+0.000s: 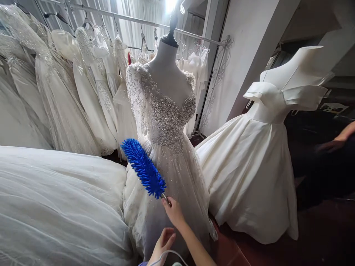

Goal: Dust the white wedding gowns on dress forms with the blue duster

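My right hand (173, 211) is shut on the thin handle of a blue fluffy duster (143, 168). The duster's head points up and left, against the skirt of a beaded, sparkly wedding dress (166, 122) on a mannequin. My left hand (163, 243) is low in view just below the right hand, its fingers loosely curled against the lower skirt of the same dress. I cannot tell whether it grips the fabric. A thin white cable (166, 253) loops by my left wrist.
A plain satin off-shoulder gown (249, 162) stands on a mannequin at the right. A wide tulle skirt (55, 199) fills the lower left. Several white dresses hang on a rack (83, 81) behind. Another person's hand (337, 142) shows at the right edge over a dark floor.
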### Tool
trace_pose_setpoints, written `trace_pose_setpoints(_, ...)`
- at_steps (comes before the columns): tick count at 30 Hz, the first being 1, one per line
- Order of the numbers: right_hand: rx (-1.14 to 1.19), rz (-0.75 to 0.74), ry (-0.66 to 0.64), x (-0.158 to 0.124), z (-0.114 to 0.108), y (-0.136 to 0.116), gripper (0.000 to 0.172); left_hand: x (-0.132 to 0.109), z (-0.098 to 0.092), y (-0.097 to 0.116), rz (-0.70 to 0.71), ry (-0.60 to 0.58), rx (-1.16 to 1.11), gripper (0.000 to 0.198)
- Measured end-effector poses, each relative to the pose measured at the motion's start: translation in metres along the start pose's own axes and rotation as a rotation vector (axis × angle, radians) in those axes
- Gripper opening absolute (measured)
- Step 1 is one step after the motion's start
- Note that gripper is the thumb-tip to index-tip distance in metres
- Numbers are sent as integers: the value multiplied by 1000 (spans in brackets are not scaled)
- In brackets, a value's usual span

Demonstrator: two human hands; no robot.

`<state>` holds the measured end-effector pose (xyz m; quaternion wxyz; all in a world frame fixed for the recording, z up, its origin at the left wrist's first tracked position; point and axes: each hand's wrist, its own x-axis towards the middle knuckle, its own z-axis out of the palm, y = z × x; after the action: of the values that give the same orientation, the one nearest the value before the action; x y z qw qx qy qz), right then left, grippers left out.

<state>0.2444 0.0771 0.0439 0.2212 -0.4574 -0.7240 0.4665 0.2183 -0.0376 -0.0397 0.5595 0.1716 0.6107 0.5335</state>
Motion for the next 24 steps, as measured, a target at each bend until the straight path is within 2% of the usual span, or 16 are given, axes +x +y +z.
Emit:
trace_pose_setpoints(3,-87,45,13,-9,-24,24,31,13,-10,-12,-57,81,-39,54)
trace_pose_setpoints(6,-123,11,-51,-26,-32,37,31,29,-20,-9,-119,163,-100,62)
trace_pose_setpoints(9,-78,-37,-98,-35,-36,32,36,39,-24,19,-5,171,-120,65)
trace_pose_setpoints(12,-55,-21,-4,-32,-48,19,43,45,-20,64,158,143,-181,69)
trace_pose_setpoints(14,-102,13,85,-26,-60,14,46,51,-13,89,175,107,-224,67)
trace_pose_setpoints(16,-164,45,108,-23,-70,16,45,58,-6,103,120,75,-245,62)
trace_pose_setpoints(18,-202,53,66,-26,-74,24,40,62,-1,101,48,47,-257,56)
trace_pose_setpoints(21,-211,45,-18,-39,-71,41,35,59,-1,84,-60,8,-274,54)
trace_pose_setpoints(24,-189,26,-56,-47,-64,47,34,51,-7,76,-72,38,-273,57)
